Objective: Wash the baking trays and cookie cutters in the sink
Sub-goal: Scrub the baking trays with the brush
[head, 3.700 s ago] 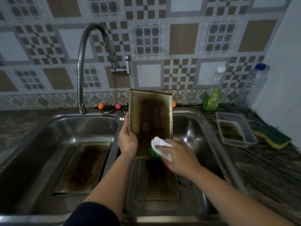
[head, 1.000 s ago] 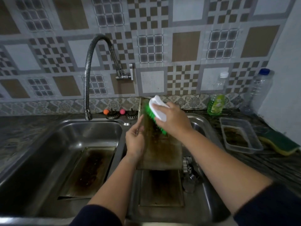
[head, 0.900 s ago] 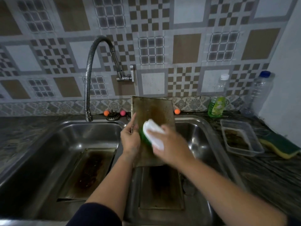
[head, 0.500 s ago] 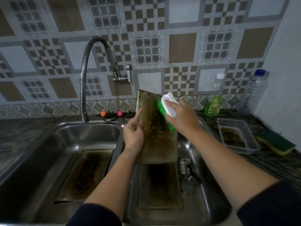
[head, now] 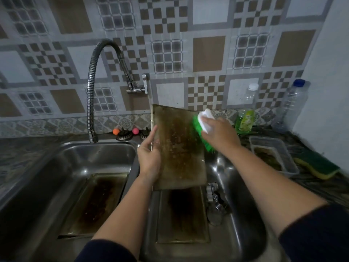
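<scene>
My left hand [head: 150, 157] holds a greasy, soapy baking tray [head: 179, 148] by its left edge, tilted up over the right sink basin [head: 245, 214]. My right hand [head: 220, 136] grips a white brush with green bristles [head: 202, 129] at the tray's upper right edge. A second dirty tray [head: 182, 216] lies flat in the right basin under the held one. A third tray [head: 96, 203] lies in the left basin [head: 79, 157]. Metal cookie cutters [head: 217, 203] sit in the right basin beside the flat tray.
A flexible tap [head: 92, 87] arches over the left basin. On the right counter stand a green soap bottle [head: 245, 120], a clear water bottle [head: 291, 104], a plastic container [head: 273, 156] with dirty liquid and a green-yellow sponge [head: 317, 165].
The brush has scrubbed up and down the tray, and since half a second ago it slid to the tray's upper right edge. My left hand keeps its hold on the left edge.
</scene>
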The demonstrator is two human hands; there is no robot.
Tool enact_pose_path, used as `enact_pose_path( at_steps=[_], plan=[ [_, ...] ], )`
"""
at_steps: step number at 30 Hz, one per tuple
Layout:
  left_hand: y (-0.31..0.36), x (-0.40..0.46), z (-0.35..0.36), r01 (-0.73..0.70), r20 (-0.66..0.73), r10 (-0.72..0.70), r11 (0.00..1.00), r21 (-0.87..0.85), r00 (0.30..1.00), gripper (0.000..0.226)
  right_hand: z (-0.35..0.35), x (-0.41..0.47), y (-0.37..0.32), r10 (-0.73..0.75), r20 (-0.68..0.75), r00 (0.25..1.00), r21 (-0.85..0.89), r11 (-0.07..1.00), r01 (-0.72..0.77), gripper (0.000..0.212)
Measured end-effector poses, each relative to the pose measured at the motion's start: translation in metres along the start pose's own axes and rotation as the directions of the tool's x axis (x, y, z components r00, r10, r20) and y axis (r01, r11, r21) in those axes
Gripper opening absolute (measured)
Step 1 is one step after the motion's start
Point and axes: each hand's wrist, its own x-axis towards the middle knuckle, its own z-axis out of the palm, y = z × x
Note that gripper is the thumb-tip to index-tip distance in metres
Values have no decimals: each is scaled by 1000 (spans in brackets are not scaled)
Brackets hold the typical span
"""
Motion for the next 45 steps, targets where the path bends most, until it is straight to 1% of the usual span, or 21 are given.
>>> enact_pose_path(
  at_steps=[2, 3, 5, 7, 10, 14, 17, 19, 22, 23, 25, 26, 27, 28, 30, 32, 34, 37, 40, 43, 45],
  plan=[
    [0, 7, -4, 11, -75, -10, 1000, 14, 997, 41, 21, -35, 2, -29, 99, 995, -48, 998, 34, 55],
    [-4, 10, -8, 27, -96, -23, 999, 41, 995, 42, 35, -58, 5, -31, 154, 988, -21, 999, 34, 56],
    [-13, 15, -16, 61, -99, -47, 988, 140, 994, 47, 56, -96, 12, -6, 244, 970, 109, 994, -22, 59],
    [-18, 14, -20, 81, -105, -61, 977, 197, 993, 54, 64, -106, 19, 29, 267, 963, 177, 981, -79, 58],
    [-20, 8, -14, 54, -111, -32, 980, 194, 993, 54, 63, -84, 17, 29, 188, 982, 152, 987, -58, 54],
    [-21, -10, 11, -63, 69, 44, 956, 287, 997, 51, 42, -38, -9, 59, 57, 997, 233, 970, -70, 50],
    [-14, -20, 21, -111, 95, 83, 930, 350, 992, 56, 29, -22, -33, 98, -58, 993, 339, 938, -72, 52],
    [-6, -25, 19, -139, 119, 102, 921, 363, 988, 67, 29, -22, -46, 126, -41, 991, 508, 857, -88, 57],
    [9, -29, 11, -184, 156, 122, 857, 482, 980, 88, 29, -26, -65, 188, 87, 978, 757, 626, -188, 67],
    [14, -31, 7, -201, 163, 133, 815, 544, 978, 90, 26, -25, -71, 209, 124, 970, 798, 560, -223, 72],
    [19, -33, -1, -249, 196, 160, 725, 642, 968, 85, 20, -20, -81, 231, 161, 960, 824, 504, -260, 91],
    [20, -34, -5, -286, 225, 180, 690, 665, 958, 81, 17, -18, -86, 232, 174, 957, 817, 508, -272, 101],
    [19, -34, -10, -329, 257, 208, 660, 675, 944, 79, 15, -16, -89, 228, 182, 956, 806, 523, -278, 106],
    [18, -33, -14, -378, 289, 244, 630, 678, 926, 77, 13, -14, -92, 230, 189, 955, 789, 544, -287, 104],
    [16, -31, -21, -476, 357, 315, 570, 669, 879, 78, 12, -12, -97, 254, 187, 949, 766, 567, -302, 91],
    [15, -27, -30, -567, 438, 361, 503, 652, 824, 79, 14, -11, -99, 297, 191, 936, 777, 537, -329, 75],
    [19, -22, -39, -606, 495, 351, 488, 628, 795, 71, 14, -12, -105, 325, 175, 929, 782, 527, -332, 65],
    [23, -11, -54, -576, 517, 290, 592, 564, 805, 47, 10, -16, -119, 304, 85, 949, 725, 635, -268, 57],
    [11, 1, -75, -508, 494, 238, 675, 535, 836, 40, -6, -13, -134, 258, 25, 966, 656, 724, -211, 56],
    [-4, 15, -102, -394, 396, 153, 650, 650, 905, 44, -22, -6, -150, 239, 25, 971, 641, 741, -199, 58],
    [-6, 22, -118, -308, 363, 69, 689, 656, 929, 47, -26, -5, -159, 261, 42, 964, 665, 713, -222, 58]
  ],
)
